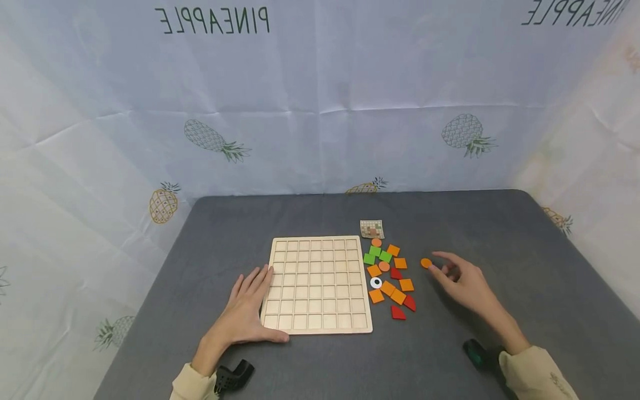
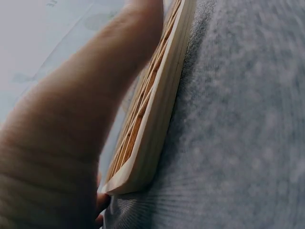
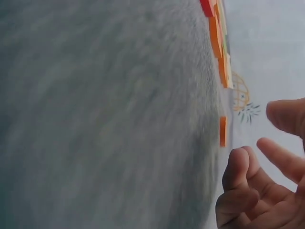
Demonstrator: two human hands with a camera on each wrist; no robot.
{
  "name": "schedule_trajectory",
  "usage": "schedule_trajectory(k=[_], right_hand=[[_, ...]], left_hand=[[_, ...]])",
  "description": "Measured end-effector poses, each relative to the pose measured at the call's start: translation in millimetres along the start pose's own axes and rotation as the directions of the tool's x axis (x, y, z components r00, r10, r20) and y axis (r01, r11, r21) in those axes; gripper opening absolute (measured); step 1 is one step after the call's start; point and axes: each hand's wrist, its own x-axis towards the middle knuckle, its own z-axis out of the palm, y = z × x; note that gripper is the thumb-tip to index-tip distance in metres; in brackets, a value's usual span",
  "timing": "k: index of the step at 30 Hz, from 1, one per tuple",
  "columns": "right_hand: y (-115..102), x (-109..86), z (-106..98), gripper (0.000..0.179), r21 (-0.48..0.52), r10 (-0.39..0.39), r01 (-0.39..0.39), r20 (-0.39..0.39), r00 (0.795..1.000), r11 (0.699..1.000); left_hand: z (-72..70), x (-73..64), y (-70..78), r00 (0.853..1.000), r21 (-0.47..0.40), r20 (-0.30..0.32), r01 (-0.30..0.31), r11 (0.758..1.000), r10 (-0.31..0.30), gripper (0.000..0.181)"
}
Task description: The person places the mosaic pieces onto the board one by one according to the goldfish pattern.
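A square wooden grid board (image 1: 316,334) lies on the table. Along its left edge rests my left hand (image 1: 250,311), fingers straight against the rim and thumb by the near left corner. The left wrist view shows the board's side wall (image 2: 164,105) close by. To the right of the loose pieces, my right hand (image 1: 465,283) is beside an orange round piece (image 1: 426,263) on the table. Its thumb and index finger are spread apart around the piece's right side, while the other fingers curl loosely. In the right wrist view a gap shows between the fingers and the orange piece (image 3: 223,131).
Right of the board lie orange squares (image 1: 400,263), green squares (image 1: 375,251), red quarter-round pieces (image 1: 398,313), light-orange discs (image 1: 384,266) and a white ring-like piece with a black centre (image 1: 372,283). A small pattern card (image 1: 371,229) lies behind them. A pineapple-print cloth (image 1: 320,83) hangs behind the grey table (image 1: 240,216).
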Motion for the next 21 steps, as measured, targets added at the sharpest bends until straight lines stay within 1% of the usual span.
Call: schedule_trajectory(k=[6,9,12,14,19,21], right_hand=[[5,12.1,3,0.047,-0.006,0.018,-0.018,0.088,0.996,1.000],[11,15.4,2,0.051,-0.003,0.007,-0.006,0.132,0.991,1.000],[17,17.3,2,0.052,0.031,-0.015,0.010,0.163,0.986,0.999],[21,17.8,2,0.051,0.060,-0.030,0.020,0.172,0.985,0.998],[29,19.3,5,0.046,0.145,-0.045,0.023,0.150,0.988,0.989],[30,20.0,6,0.045,0.157,-0.030,0.005,0.153,0.988,0.988]], left_hand=[[0.0,-1.0,-0.6,1.000,0.026,0.006,-0.005,1.000,0.004,0.147],[1.8,-1.6,-1.5,1.000,0.038,0.010,-0.004,0.999,0.004,0.147],[2.8,-1.9,-2.2,1.000,0.046,0.014,-0.004,0.999,0.004,0.145],[3.2,-1.8,-2.7,1.000,0.055,0.012,-0.006,0.998,0.005,0.144],[3.9,-0.4,-4.2,1.000,0.067,-0.001,-0.008,0.998,0.008,0.141],[3.9,0.1,-4.6,1.000,0.072,-0.006,-0.007,0.997,0.008,0.140]])
